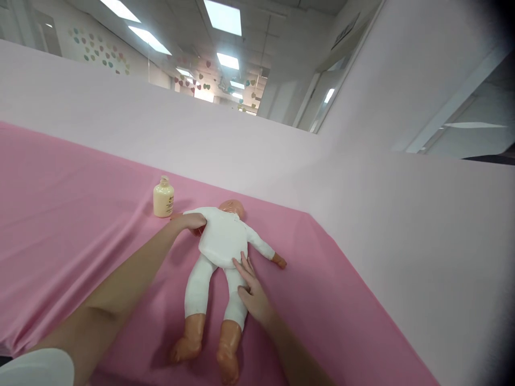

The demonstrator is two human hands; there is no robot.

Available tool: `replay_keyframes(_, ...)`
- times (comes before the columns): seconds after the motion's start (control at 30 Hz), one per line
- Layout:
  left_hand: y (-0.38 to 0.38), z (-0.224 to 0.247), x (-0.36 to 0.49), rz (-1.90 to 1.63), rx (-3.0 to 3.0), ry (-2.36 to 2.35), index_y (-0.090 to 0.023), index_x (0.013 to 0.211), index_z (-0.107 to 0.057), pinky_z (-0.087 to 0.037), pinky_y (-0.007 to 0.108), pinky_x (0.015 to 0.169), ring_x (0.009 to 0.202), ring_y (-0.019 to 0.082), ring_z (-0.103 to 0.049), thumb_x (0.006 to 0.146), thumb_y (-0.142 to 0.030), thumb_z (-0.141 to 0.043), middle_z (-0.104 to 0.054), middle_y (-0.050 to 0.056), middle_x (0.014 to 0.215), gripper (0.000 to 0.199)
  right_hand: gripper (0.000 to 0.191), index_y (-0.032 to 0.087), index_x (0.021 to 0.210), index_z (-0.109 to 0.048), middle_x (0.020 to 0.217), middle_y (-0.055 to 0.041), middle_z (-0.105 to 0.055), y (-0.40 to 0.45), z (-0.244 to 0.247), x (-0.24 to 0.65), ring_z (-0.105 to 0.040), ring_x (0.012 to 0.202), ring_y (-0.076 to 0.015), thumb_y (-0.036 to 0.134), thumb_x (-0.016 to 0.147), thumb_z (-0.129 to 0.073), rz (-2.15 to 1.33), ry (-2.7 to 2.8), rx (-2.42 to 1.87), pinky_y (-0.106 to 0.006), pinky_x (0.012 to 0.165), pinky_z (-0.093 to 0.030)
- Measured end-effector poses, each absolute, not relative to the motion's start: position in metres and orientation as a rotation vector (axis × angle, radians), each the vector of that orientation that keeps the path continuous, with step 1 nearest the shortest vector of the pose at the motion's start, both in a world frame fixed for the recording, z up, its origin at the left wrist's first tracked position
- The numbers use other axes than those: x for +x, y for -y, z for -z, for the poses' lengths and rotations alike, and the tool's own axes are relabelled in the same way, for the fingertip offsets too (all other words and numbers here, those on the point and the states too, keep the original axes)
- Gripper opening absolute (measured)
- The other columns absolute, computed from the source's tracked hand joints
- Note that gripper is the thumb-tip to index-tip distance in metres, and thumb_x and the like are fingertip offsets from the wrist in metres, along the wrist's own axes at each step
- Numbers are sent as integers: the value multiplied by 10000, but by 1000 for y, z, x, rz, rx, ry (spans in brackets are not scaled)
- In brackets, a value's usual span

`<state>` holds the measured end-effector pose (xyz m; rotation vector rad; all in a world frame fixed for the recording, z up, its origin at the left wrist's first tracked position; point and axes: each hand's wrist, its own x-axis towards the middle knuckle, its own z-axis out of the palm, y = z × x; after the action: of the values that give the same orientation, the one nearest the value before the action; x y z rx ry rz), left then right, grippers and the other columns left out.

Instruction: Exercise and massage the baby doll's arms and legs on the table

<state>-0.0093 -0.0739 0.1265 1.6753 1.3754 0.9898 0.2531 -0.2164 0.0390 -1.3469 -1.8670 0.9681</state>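
Observation:
A baby doll [222, 236] with a white cloth body lies on its back, head at the far end and bare feet toward me. My left hand [196, 221] is against the doll's side, under its left-lying arm; most of its fingers are hidden there. My right hand [252, 292] rests with spread fingers on the doll's hip and upper leg at the right. The doll's other arm stretches out to the right on the pink sheet [306, 300].
A cream pump bottle [163, 199] stands upright beyond the doll's left-side hand. White padded walls [225, 155] border the pink surface at the back and right. Past them are a window, ceiling lights and coloured wall stickers.

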Motion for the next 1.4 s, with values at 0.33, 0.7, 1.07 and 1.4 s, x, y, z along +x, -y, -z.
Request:
replay_keyframes(0.33, 51, -98, 18, -1181, 1947, -1235, -191, 697, -552, -450, 377, 962, 886, 217, -583, 851, -274, -536, -635, 70, 843, 176, 634, 362, 1501, -497, 1692, 47, -236, 211, -31, 262, -132, 1601, -228, 180, 894, -475, -868, 1953, -1288, -544, 1294, -190)
replay_keyframes(0.7, 9, -114, -60, -1573, 1055, -919, -180, 895, -573, -579, 281, 894, 933, 156, -673, 1011, -401, -395, -641, 102, 909, 307, 302, 343, 1135, -745, 1486, -66, -561, 204, -30, 274, -507, 1414, -309, 484, 960, -544, -553, 1773, -1208, -548, 1135, -479)
replay_keyframes(1.07, -10, -137, -114, -1802, 657, -786, -216, 722, -336, -449, 209, 1099, 1082, 23, -538, 1074, -180, -193, -541, -38, 774, 381, 275, 319, 980, -748, 1359, -128, -616, 176, -46, 235, -500, 1394, -336, 489, 946, -535, -452, 1752, -1185, -513, 1165, -431)
replay_keyframes(1.4, -5, -146, -94, -1822, 816, -996, -249, 909, -525, -540, 268, 990, 1195, 117, -567, 1042, -260, -154, -592, 19, 802, 394, 246, 249, 996, -685, 1309, -102, -631, 147, -87, 217, -556, 1299, -275, 390, 959, -486, -434, 1683, -1029, -498, 1152, -414)
